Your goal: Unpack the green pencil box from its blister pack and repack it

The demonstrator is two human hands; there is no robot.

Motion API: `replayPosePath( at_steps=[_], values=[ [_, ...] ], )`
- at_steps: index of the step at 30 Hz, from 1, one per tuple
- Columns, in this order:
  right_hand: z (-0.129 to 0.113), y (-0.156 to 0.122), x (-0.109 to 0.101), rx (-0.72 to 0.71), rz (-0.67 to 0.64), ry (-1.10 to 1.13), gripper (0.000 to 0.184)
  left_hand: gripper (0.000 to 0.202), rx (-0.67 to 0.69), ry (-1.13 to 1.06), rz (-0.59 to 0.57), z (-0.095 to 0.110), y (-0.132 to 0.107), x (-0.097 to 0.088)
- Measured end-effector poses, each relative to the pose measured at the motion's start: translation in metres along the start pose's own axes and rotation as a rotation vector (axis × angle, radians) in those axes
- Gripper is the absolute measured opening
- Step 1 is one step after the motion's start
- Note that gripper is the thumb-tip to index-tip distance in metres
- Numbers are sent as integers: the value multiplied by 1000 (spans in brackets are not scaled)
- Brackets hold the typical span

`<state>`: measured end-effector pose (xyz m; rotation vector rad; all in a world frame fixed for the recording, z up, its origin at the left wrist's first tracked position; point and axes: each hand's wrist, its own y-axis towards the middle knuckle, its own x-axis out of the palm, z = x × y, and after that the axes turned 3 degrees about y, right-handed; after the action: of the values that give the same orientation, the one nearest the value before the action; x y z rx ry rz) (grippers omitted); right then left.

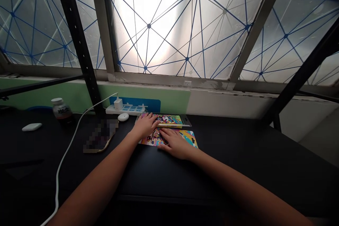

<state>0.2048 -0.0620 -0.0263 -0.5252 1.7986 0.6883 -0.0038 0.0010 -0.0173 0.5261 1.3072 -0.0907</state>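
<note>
A colourful cartoon-printed sheet point(189, 136) lies flat on the black table, with my right hand point(176, 143) resting on it, fingers stretched out. Just behind it lies a second bright cartoon-printed piece point(174, 120) in what looks like a clear plastic sleeve or case. My left hand point(145, 125) is spread over the left side of both, its fingers reaching onto the sleeved piece. Parts of both prints are hidden under my hands.
A white power strip point(132, 108) with a plugged-in charger point(118, 103) stands against the wall. A white cable point(63, 155) runs down the left. Nearby are a blurred-out phone-like object point(100, 137), a small white case point(123, 117), a bottle point(61, 109) and a white mouse-like object point(32, 127).
</note>
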Motion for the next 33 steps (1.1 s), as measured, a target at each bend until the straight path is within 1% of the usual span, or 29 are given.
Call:
replayPosePath(
  at_steps=[1,3,5,8,10,12,14,17,19,22,25,29,33],
  values=[
    [1,-1,-1,8,-27,14,72,39,-3,8,1,-2,1,-2],
    [6,-1,-6,14,-68,44,73,33,-9,23,6,-6,1,-7],
    [9,-2,-14,16,-81,70,65,33,-16,38,9,-7,0,-12],
    [8,-7,-21,20,-64,95,50,32,-41,68,13,-6,-3,-15],
    [7,-14,-23,22,-45,104,46,32,-64,90,20,-5,-5,-15],
    [9,-26,-23,25,-34,112,46,32,-80,108,27,-5,-6,-13],
    [18,-41,-25,41,-31,116,51,33,-89,119,31,-5,-6,-12],
    [39,-60,-31,113,-13,100,61,35,-101,120,9,-6,-5,-10],
    [53,-66,-35,176,20,80,64,40,-108,113,-22,-8,-4,-9],
    [67,-64,-34,275,99,39,54,45,-120,99,-65,-10,-2,-10],
    [69,-55,-28,341,157,-3,45,46,-131,79,-97,-11,-1,-12],
    [69,-47,-24,360,169,-21,39,45,-140,57,-111,-11,0,-15],
    [67,-50,-30,368,143,13,37,44,-135,42,-121,-8,1,-18]
  ],
)
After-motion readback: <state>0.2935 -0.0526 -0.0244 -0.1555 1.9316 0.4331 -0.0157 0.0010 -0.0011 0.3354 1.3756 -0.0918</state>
